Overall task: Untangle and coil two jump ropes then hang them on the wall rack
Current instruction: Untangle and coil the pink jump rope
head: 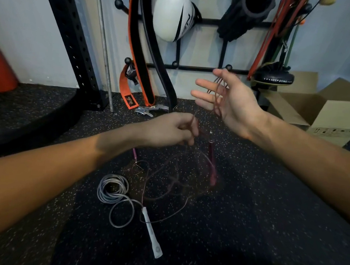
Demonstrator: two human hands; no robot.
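Loops of the thin red jump rope (217, 95) drape across the right hand (228, 99), whose fingers are straight and spread apart. Just below, the left hand (169, 131) pinches the same cord between curled fingers. The rest trails down into a loose tangle on the speckled floor (248, 206), with a red handle (213, 165) dangling. The grey jump rope (113, 188) lies coiled on the floor nearby, its white handle (151, 232) beside the coil. The wall rack (198, 69) stands behind the hands.

Red rope (217, 93): left hand (169, 131), right hand (232, 101)
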